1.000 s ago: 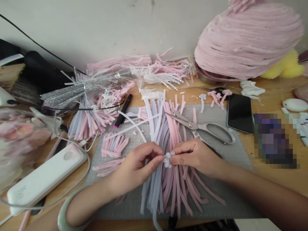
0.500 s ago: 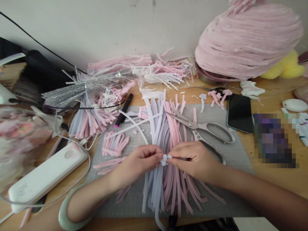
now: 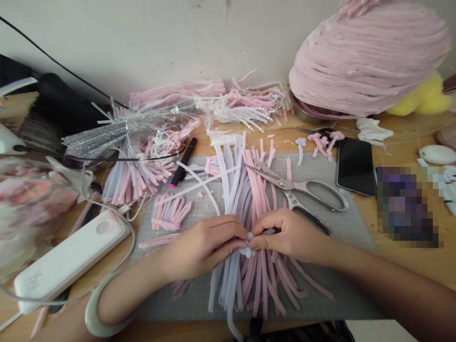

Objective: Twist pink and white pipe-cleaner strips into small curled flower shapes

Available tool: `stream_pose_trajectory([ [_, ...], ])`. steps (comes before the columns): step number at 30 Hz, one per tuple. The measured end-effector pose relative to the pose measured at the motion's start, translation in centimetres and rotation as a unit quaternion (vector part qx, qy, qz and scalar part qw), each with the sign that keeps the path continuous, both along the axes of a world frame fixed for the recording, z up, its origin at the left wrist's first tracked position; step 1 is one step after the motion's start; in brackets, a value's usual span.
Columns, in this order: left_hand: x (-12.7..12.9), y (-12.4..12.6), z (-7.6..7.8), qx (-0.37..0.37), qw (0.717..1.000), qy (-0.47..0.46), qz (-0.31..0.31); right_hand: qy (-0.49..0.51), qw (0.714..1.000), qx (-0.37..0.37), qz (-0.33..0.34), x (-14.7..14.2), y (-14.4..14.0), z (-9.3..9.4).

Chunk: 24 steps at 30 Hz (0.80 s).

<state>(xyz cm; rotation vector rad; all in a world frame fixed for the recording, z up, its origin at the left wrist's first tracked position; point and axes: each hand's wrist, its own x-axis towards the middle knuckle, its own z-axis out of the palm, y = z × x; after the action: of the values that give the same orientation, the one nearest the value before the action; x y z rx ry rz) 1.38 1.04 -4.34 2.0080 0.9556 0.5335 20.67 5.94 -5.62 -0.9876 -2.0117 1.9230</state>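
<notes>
Left to right: white power bank point(image 3: 69, 260) sits at the table's left edge, well apart from your work. Short pink cut pieces point(image 3: 171, 212) lie on the grey mat point(image 3: 338, 289), just left of your left hand point(image 3: 204, 247). That hand is pinched on a small pale fuzzy stem piece point(image 3: 246, 249), thumb against fingertips. Your right hand point(image 3: 287, 235) pinches the same piece from the other side, so both hands meet at mat centre, equally near it. The piece looks bunched into a knot, though it's too small to be sure; no clear long axis. Under it, the heap of pink and lilac stems point(image 3: 245, 199) runs away from you, toward the wall. One pair of scissors point(image 3: 302, 190) lies just beyond your right hand, blades pointing left. One phone point(image 3: 354, 166) lies further right. Two hands, one piece held.
</notes>
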Motion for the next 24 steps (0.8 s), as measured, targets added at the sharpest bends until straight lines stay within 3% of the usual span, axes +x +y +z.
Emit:
stream_pose_trajectory([
  [4, 0.16, 0.0, -0.1, -0.009, 0.999, 0.026, 0.02, 0.012, 0.998, 0.055, -0.014, -0.02, -0.15, -0.06],
  [7, 0.0, 0.02, -0.13, 0.005, 1.0, 0.006, 0.016, 0.009, 1.0, -0.009, -0.008, 0.03, 0.02, -0.01],
  [10, -0.35, 0.09, -0.18, 0.072, 0.997, -0.019, -0.025, 0.02, 0.996, -0.091, 0.009, 0.06, 0.13, 0.07],
  [12, -0.51, 0.09, -0.22, 0.118, 0.992, -0.013, -0.035, 0.027, 0.995, -0.093, 0.01, 0.03, 0.06, 0.12],
  [18, -0.47, -0.3, -0.31, 0.191, 0.981, 0.037, -0.005, 0.03, 0.997, 0.065, -0.016, -0.09, -0.32, 0.01],
  [24, -0.27, -0.46, -0.24, 0.194, 0.98, 0.047, 0.012, 0.062, 0.964, 0.26, 0.0, 0.28, -0.09, -0.11],
])
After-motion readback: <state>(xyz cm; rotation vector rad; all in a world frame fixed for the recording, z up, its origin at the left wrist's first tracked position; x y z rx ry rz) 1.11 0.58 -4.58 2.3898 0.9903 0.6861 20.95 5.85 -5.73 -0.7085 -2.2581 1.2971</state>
